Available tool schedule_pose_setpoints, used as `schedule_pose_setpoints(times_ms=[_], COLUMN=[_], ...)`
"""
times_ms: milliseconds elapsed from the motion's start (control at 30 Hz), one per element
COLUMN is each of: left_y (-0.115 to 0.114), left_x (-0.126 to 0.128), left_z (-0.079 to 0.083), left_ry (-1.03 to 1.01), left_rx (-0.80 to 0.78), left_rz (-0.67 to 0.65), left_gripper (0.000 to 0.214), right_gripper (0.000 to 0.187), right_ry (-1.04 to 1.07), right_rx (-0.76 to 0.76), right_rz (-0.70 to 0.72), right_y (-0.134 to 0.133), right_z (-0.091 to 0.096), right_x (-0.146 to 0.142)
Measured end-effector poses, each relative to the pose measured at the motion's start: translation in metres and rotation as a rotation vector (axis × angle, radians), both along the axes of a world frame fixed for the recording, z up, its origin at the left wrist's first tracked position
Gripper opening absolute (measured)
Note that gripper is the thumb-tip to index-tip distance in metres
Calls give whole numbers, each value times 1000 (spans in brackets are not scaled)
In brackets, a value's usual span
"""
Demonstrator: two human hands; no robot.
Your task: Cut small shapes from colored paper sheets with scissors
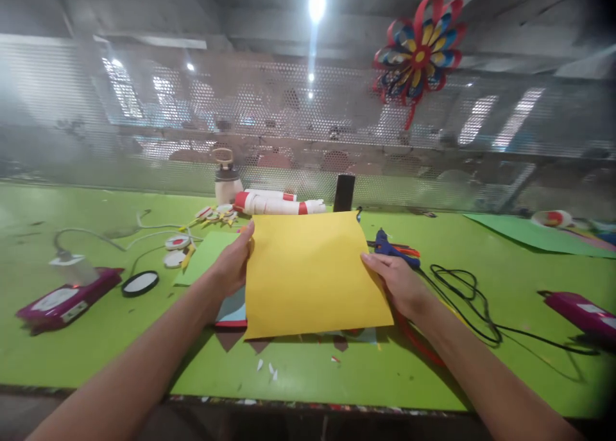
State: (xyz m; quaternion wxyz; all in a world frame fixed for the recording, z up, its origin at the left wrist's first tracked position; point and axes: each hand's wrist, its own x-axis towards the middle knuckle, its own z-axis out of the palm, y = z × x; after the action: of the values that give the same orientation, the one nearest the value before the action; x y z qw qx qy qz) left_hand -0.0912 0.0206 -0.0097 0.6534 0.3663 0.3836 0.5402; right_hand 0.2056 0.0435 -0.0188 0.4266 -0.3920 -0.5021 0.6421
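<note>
A yellow sheet of paper (pixel 315 274) is held up between my two hands, just above the green table. My left hand (pixel 235 261) grips its left edge, thumb on the front and fingers behind. On the right edge, my right hand (pixel 397 282) pinches the sheet the same way. Beneath it lie other coloured papers, mostly hidden; a light blue piece (pixel 233 309) and a green sheet (pixel 205 261) peek out at the left. A blue glue gun (pixel 395 251) rests just beyond my right hand, its black cord (pixel 474 300) looping over the table.
Purple power strips (pixel 70 298) (pixel 584 312) lie at both sides. White-and-red rolled tubes (pixel 282 203), a bottle (pixel 226 184) and a dark upright phone-like slab (pixel 344 192) stand behind. Paper scraps (pixel 273 370) lie near the front edge. A paper flower (pixel 420 56) hangs on the mesh (pixel 298 126).
</note>
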Motion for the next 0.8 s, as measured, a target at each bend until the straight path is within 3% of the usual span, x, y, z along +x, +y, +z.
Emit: schedule_pose_setpoints(times_ms=[133, 333, 800], left_y=[-4, -8, -5], left_x=[2, 4, 1], left_z=[8, 15, 10], left_ry=[-30, -53, -65], left_rx=[-39, -39, 20], left_rz=[-52, -24, -62], left_gripper=[67, 67, 65], right_gripper=[23, 24, 22], right_ry=[12, 9, -22], right_rx=[-27, -35, -18], right_rz=[12, -3, -13], right_y=[1, 0, 0], right_z=[1, 3, 4], right_x=[1, 1, 3])
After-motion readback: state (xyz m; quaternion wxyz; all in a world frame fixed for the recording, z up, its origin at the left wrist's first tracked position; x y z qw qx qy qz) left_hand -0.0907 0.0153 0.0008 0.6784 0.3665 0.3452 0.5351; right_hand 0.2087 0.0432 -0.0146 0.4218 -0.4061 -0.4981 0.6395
